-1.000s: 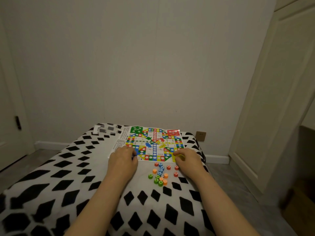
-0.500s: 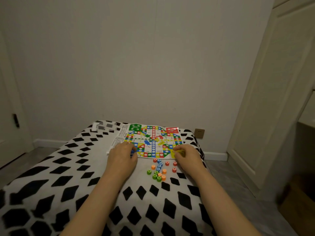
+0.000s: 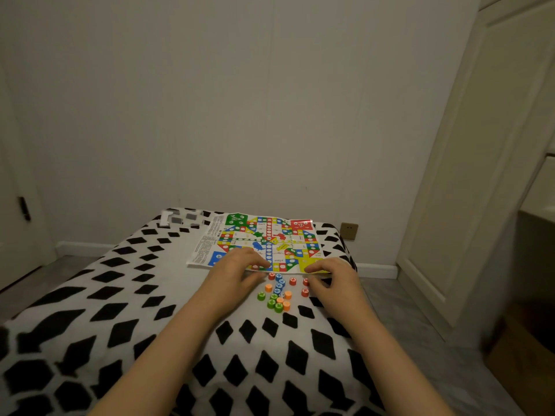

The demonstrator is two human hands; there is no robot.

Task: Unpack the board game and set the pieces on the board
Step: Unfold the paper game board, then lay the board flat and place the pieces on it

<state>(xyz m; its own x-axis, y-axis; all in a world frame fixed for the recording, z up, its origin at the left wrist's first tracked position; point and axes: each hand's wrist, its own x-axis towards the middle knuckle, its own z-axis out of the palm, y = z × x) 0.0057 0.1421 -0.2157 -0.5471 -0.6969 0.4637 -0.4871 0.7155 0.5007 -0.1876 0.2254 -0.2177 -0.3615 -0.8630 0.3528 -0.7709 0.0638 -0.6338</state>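
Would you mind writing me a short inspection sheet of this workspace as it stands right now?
Surface: black-and-white diamond-patterned cover, soft-looking, slightly rumpled.
Job's things: game board lies unfolded and flat at the far end; no pieces seen on it. Round pieces in red, blue, green and orange sit clustered on the cover just in front of the board.
Clutter: small white and grey items at the far left corner, too blurred to identify.
Hands: left hand and right hand rest at the board's near edge, either side of the pieces; whether either grips anything cannot be told.
Cables: nothing seen.
Surroundings: plain wall, wall socket, pale door on the right.
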